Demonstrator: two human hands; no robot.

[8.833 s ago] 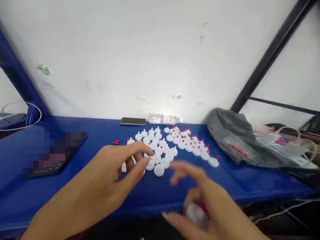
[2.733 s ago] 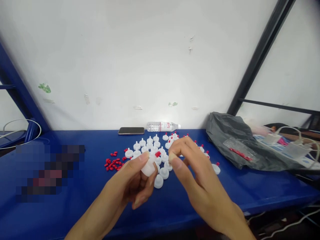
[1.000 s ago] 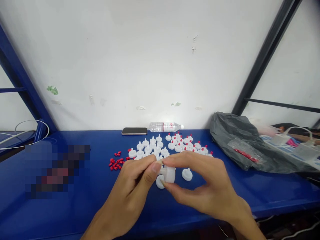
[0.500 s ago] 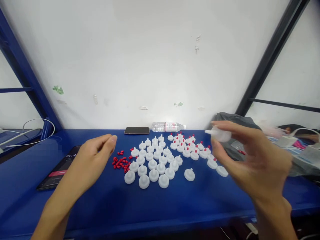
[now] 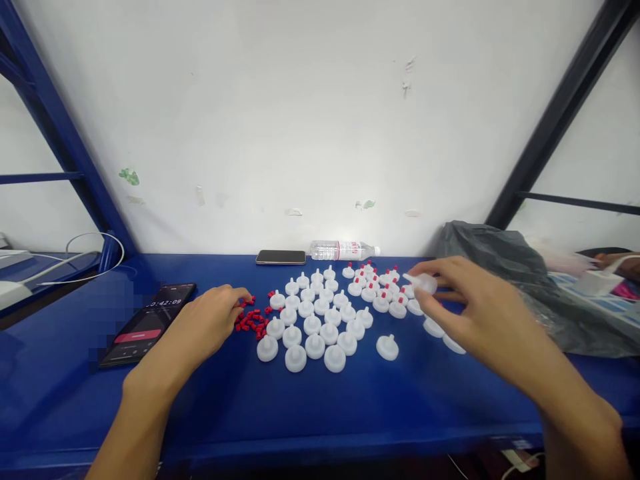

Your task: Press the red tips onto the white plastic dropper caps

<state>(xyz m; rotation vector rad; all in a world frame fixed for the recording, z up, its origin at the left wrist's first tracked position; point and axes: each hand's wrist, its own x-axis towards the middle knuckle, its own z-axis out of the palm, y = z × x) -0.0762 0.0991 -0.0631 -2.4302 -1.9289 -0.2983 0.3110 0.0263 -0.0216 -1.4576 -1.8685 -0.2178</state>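
Observation:
My left hand [image 5: 213, 317] is at the left edge of a loose pile of small red caps [image 5: 256, 322]. Its fingers curl together at the pile; whatever lies between the tips is hidden. On the right, my right hand [image 5: 465, 300] pinches a white spouted lid [image 5: 423, 283] between thumb and fingers, its thin spout pointing left. Between the hands, several white spouted lids [image 5: 313, 325] stand with bare spouts upward. Further right is a group of white lids with red tips [image 5: 381, 303], partly behind my right hand. One single bare lid [image 5: 387, 347] sits apart, nearer the front.
A phone with a running timer [image 5: 150, 323] lies under my left forearm's side. At the wall lie another phone [image 5: 281, 257] and a clear plastic bottle [image 5: 345, 251]. A grey plastic bag [image 5: 480, 243] and a white charger [image 5: 597, 283] are at the right.
My left hand has come down and right to the red caps. My right hand has tilted and lowered slightly, still pinching the white lid. The view has shifted a little.

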